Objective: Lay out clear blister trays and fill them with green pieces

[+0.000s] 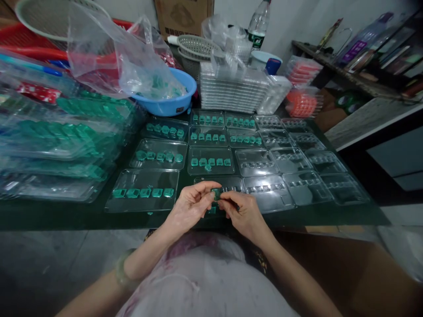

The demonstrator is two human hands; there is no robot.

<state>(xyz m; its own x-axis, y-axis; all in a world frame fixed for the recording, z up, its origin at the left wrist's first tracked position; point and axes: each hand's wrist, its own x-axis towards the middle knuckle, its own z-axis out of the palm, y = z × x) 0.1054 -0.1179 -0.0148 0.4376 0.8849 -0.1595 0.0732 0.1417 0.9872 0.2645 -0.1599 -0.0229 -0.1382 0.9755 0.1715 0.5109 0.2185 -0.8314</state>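
My left hand [192, 204] and my right hand [240, 210] meet at the table's near edge, both pinching one small green plastic piece [216, 193] between their fingertips. They hover over a clear blister tray [231, 182] that my hands partly hide. More green pieces show under my hands, at the tray's near side. To the left lies a clear tray [142, 189] with a row of green pieces in it.
Rows of clear trays cover the dark table [82, 215]: filled ones [210, 160] at centre and left, unfilled ones [299, 169] to the right. A blue basin [172, 103] with a plastic bag, a stack of trays [231, 90] and a bottle [259, 24] stand behind.
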